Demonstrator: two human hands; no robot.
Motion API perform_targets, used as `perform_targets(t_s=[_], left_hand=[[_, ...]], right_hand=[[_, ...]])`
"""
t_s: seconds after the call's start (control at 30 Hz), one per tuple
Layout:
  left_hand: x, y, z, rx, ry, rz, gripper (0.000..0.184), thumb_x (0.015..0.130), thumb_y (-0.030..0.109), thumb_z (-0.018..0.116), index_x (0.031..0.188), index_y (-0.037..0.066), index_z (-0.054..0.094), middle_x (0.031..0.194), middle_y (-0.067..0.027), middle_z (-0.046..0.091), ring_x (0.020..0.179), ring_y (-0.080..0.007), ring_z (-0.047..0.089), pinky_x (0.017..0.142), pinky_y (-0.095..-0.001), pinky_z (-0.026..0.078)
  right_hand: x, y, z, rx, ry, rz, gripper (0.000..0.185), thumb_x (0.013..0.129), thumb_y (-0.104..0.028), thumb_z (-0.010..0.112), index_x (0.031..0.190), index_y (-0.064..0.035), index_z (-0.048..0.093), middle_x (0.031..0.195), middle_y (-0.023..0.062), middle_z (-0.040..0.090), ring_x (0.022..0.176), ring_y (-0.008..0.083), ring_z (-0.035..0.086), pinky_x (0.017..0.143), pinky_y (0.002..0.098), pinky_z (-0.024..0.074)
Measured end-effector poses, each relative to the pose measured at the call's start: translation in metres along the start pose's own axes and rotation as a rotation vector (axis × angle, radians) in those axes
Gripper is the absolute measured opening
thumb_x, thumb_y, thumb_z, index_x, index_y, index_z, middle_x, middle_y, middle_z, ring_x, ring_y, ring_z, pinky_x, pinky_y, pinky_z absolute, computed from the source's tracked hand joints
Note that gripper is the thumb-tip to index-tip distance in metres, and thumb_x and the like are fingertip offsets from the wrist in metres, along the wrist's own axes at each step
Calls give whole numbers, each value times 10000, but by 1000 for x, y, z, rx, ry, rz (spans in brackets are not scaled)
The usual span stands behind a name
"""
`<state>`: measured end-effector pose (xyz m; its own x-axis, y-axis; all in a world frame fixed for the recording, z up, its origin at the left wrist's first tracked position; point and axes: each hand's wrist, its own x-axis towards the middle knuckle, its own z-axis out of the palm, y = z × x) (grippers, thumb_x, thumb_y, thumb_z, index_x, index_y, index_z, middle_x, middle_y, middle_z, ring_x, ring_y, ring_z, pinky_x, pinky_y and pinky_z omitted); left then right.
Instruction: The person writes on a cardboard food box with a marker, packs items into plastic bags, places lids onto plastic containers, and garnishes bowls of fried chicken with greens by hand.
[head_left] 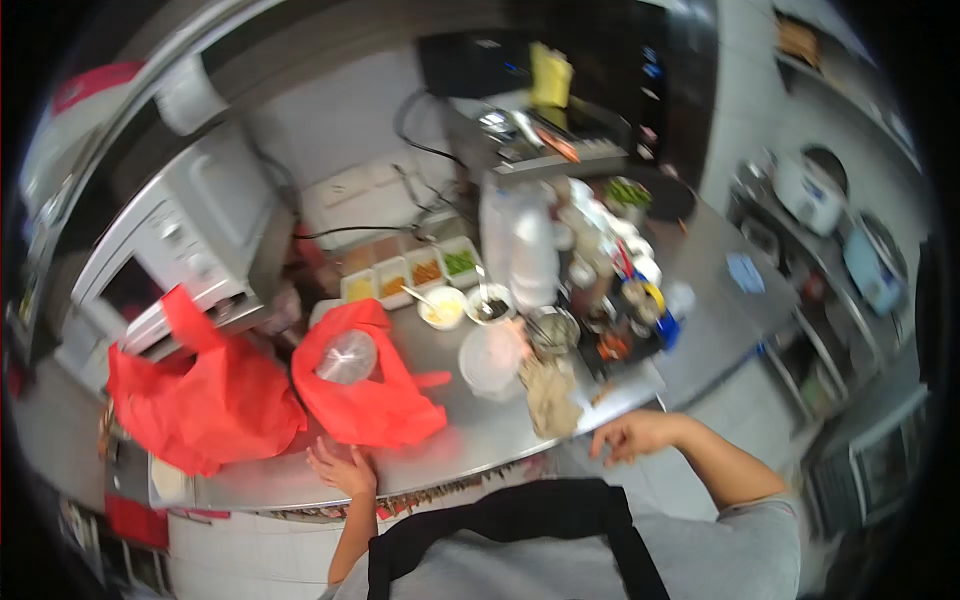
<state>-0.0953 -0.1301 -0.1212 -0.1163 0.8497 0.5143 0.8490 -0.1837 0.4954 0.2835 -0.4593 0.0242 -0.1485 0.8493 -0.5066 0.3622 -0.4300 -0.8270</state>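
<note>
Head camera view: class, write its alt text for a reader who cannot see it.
A person's left hand, fingers spread, is at the edge of a metal counter near a red bag, with a larger red bag farther left; the right hand is loosely curled. Beyond are food containers and a white microwave.

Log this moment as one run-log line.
left hand: open, by red carrier bag with clear round container | right hand: empty, fingers curled, near crumpled beige cloth | both near silver metal counter
</note>
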Motion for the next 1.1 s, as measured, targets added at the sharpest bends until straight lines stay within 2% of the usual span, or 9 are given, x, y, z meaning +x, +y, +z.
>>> perform_targets(t_s=[0.1, 0.13, 0.17, 0.23, 0.43, 0.57, 0.67, 0.8, 1.1], left_hand=[[-9, -15, -6, -201, 117, 311, 716, 759, 269, 656, 1375, 115, 326, 1447, -213, 204, 1354, -414, 149, 1052, -580, 165], [-21, -12, -10, -215, 66, 419, 725, 748, 267, 667, 1372, 111, 333, 1443, -219, 205, 1350, -425, 156, 1054, -581, 170], [-39, -6, -21, -232, 24, 520, 734, 737, 264, 678, 1370, 108, 341, 1439, -225, 207, 1345, -436, 162, 1055, -582, 175], [-78, -9, -22, -347, -13, 707, 721, 702, 241, 702, 1340, 103, 395, 1432, -226, 217, 1335, -453, 182, 1056, -579, 194], [-146, 23, -13, -525, -181, 899, 520, 635, 184, 725, 1139, 131, 608, 1423, -209, 234, 1328, -450, 210, 1060, -563, 212], [-128, 70, -32, -531, -343, 877, 443, 712, 188, 704, 1143, 139, 615, 1432, -220, 188, 1339, -461, 144, 1072, -563, 172], [-114, 100, -51, -532, -302, 791, 402, 753, 189, 672, 1147, 137, 612, 1429, -226, 183, 1340, -464, 134, 1066, -573, 175], [-126, 111, -56, -499, -197, 910, 404, 767, 254, 664, 1151, 140, 613, 1418, -217, 199, 1340, -459, 136, 1057, -590, 194], [-246, 255, -19, -674, -239, 1189, 442, 781, 332, 648, 1170, 126, 599, 1419, -240, 152, 1340, -455, 134, 1012, -544, 296]], right_hand=[[9, 160, 60, 289, 318, 488, 372, 759, -105, 692, 1118, -135, 600, 686, 19, 613, 554, 104, 523, 392, 266, 362], [12, 273, 104, 180, 275, 412, 379, 714, -65, 673, 1087, -113, 623, 758, 36, 662, 655, 158, 590, 458, 321, 447], [18, 378, 163, 139, 101, 743, 327, 686, -94, 659, 1013, -99, 671, 939, 84, 691, 809, 208, 626, 631, 425, 513], [-54, 380, 270, -423, 47, 721, 256, 750, -272, 631, 940, -120, 709, 1037, 88, 667, 865, 219, 623, 788, 470, 478], [-91, 373, 349, 101, 154, 608, 257, 751, -287, 646, 929, -109, 702, 982, 80, 679, 850, 205, 637, 720, 418, 499], [-14, 462, 318, 45, 194, 798, 210, 716, -164, 667, 899, -64, 694, 776, 97, 687, 661, 231, 651, 591, 399, 508], [-5, 361, 228, -203, 575, 649, 516, 627, -133, 680, 1136, -111, 601, 755, 129, 676, 683, 265, 662, 642, 372, 528], [12, 327, 164, -63, 908, 455, 465, 642, -131, 686, 1101, -157, 616, 830, 106, 670, 785, 249, 645, 724, 362, 513], [-112, 439, 191, -7, 828, 503, 339, 684, -198, 662, 1022, -177, 661, 965, 116, 670, 919, 268, 625, 798, 368, 488]])
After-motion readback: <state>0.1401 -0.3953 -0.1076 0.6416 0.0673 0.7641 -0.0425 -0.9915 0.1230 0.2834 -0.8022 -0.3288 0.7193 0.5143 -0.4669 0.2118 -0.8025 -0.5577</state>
